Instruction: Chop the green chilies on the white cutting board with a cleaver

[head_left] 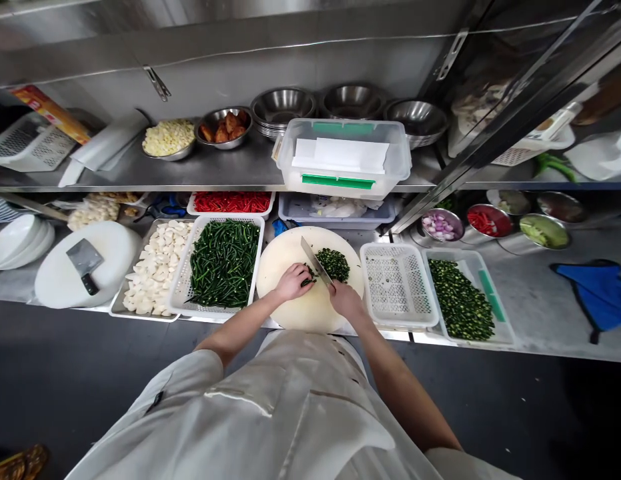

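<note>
My right hand [346, 299] is closed around the handle of the knife [315, 260], its blade angled across the round board [295, 307] at the front edge of the surface. My left hand [291, 281] is curled, fingertips pressing a small bunch of green chilies [307, 281] against the board just beside the blade.

Done so far: a heap of cut chilies [334, 263] lies on the board behind the blade, and the tub [495, 300] towards the right end of the surface holds a large load of chopped pieces [460, 300]. The perforated basket [397, 285] between board and tub holds nothing visible.

Left to do: the left basket [183, 293], just beside the board, is heaped with whole chilies [224, 261]. Judging by the volumes, roughly half the stock remains uncut.
</note>
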A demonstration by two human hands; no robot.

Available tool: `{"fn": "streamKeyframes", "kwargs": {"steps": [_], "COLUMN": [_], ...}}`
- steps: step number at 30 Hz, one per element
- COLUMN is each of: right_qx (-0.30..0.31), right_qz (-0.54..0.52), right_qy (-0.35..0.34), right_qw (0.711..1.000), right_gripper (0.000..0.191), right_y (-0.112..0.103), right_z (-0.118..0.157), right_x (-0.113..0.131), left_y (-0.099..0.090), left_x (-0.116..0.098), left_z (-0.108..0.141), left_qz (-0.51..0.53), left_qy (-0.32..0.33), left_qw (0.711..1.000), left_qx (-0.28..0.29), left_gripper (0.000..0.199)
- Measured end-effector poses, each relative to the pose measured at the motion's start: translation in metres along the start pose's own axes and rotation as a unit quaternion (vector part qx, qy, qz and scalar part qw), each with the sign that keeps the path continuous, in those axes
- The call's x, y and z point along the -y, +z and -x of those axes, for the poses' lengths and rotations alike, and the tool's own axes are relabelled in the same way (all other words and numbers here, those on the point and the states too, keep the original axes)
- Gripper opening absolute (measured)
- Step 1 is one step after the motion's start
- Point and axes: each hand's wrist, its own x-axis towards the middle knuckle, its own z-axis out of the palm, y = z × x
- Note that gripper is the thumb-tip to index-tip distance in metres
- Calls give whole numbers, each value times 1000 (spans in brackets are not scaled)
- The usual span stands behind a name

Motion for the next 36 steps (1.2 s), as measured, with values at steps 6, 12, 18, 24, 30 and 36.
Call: {"fn": "streamKeyframes", "kwargs": {"steps": [6,12,18,24,30,36], "right_qx": [-9,5,1,10,8,3], "right_qz": [6,21,24,29,14,18], "right_qy": [7,18,22,16,31,29], "right_qw": [1000,1000,999,999,999,999], "right_gripper": [38,38,42,43,43,42], "right_y": [-1,-12,-9,-5,-2,4], "right_z": [6,-10,-15,-21,-27,-26], "right_x": [18,47,54,58,65,68], "left_y": [-7,-7,-3,-3,-6,-10], "left_x": [13,18,20,27,27,27], "left_z": [4,-4,0,4,8,14], "left_qz": [-4,6,25,46,61,62], "left_qy": [38,53,51,51,69,75], "left_qw": [999,996,995,994,992,992], "left_qx": [30,64,76,84,88,76], "left_gripper": [25,20,24,25,24,24]}}
